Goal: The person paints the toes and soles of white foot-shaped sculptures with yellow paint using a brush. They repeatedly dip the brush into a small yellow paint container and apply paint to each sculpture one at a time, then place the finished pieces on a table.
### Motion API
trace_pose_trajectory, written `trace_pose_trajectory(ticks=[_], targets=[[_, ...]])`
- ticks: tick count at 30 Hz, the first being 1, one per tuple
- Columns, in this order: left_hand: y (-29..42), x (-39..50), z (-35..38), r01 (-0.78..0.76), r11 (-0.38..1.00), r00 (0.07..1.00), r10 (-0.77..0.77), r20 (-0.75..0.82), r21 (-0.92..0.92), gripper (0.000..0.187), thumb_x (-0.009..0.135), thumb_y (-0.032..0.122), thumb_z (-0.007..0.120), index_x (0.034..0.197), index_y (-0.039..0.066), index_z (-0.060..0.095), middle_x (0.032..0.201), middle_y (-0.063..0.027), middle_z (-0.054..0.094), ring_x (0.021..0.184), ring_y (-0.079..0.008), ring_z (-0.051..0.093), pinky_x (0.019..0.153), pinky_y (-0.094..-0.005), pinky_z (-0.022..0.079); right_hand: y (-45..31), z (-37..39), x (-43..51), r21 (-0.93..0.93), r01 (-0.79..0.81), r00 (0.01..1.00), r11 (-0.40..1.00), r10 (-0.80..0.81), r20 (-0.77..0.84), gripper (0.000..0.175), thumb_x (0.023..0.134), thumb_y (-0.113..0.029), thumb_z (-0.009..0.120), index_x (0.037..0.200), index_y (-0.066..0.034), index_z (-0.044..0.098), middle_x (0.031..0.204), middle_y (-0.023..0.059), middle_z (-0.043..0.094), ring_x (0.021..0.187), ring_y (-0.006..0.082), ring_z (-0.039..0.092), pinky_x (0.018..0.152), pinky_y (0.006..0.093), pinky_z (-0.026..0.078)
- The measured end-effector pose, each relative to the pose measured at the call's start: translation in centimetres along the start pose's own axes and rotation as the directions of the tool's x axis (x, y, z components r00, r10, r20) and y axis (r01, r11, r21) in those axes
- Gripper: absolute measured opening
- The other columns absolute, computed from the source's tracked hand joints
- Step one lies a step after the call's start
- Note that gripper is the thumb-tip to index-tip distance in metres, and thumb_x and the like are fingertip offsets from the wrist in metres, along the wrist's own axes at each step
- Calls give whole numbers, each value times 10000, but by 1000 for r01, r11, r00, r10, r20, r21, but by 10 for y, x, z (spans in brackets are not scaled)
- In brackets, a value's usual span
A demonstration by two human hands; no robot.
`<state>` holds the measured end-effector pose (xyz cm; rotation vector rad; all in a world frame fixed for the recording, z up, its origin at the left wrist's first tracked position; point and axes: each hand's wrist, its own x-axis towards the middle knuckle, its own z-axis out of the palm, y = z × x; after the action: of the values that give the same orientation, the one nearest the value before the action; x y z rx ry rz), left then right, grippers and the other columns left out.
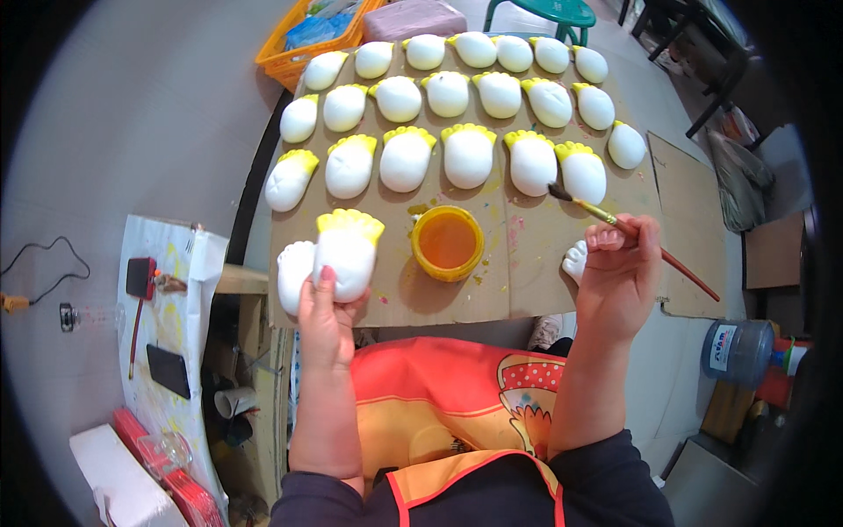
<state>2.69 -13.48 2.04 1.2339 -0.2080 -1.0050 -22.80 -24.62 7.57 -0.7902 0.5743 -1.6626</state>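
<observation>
My left hand (332,309) holds a white rounded figure with a scalloped yellow edge (348,253), raised over the table's near left side. Partly hidden behind it lies an all-white figure (295,273). Between the fingers of my right hand (619,277) is a paintbrush (602,214) with a red-brown handle and dark bristles, pointing to the upper left. Its tip overlaps the view of the yellow-edged figures at the right. Beneath my right hand another white figure (575,260) shows only its lobed end. A yellow-rimmed jar of orange-yellow liquid (448,244) stands between my hands.
Rows of white figures with yellow edges (467,158) cover the far part of the cardboard-topped table (474,300). An orange crate (280,56) and a green stool (560,10) stand beyond. At left, a side table (151,230) carries a black phone (168,371). A water bottle (737,352) lies right.
</observation>
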Motion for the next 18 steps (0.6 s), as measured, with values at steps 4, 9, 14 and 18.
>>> trace_pose_trajectory(ticks=[4, 9, 14, 18], targets=[[-4, -19, -12, -83, 996, 996, 83, -15, -35, 437, 877, 286, 552, 1198, 26, 412, 1119, -110, 523, 966, -219, 556, 747, -352, 517, -2, 0, 0, -6, 18, 999, 1000, -18, 35, 200, 938, -182, 368, 894, -32, 493, 706, 49, 526, 670, 127, 474, 684, 286, 380], [26, 1, -47, -309, 947, 946, 298, -125, -85, 479, 901, 341, 491, 1228, 3, 400, 1203, -118, 494, 1083, -223, 509, 884, -365, 458, -4, 2, -2, 3, 22, 998, 1000, -23, 60, 199, 942, -179, 358, 901, -33, 487, 707, 50, 526, 676, 131, 471, 682, 286, 381], [27, 54, -92, -394, 919, 901, 382, -208, -18, 527, 895, 392, 480, 1237, -1, 401, 1205, -127, 502, 1121, -240, 487, 976, -381, 379, -2, 4, -1, 16, 0, 998, 1000, -1, 66, 195, 940, -180, 361, 899, -33, 483, 711, 54, 528, 679, 136, 473, 683, 286, 381], [13, 69, -93, -233, 956, 968, 212, -132, -177, 590, 847, 459, 521, 1237, 28, 421, 1168, -123, 533, 1064, -264, 526, 960, -411, 400, 1, 5, 0, 2, -2, 998, 1000, 2, 56, 215, 943, -188, 364, 893, -27, 497, 702, 49, 519, 679, 138, 465, 678, 285, 377]])
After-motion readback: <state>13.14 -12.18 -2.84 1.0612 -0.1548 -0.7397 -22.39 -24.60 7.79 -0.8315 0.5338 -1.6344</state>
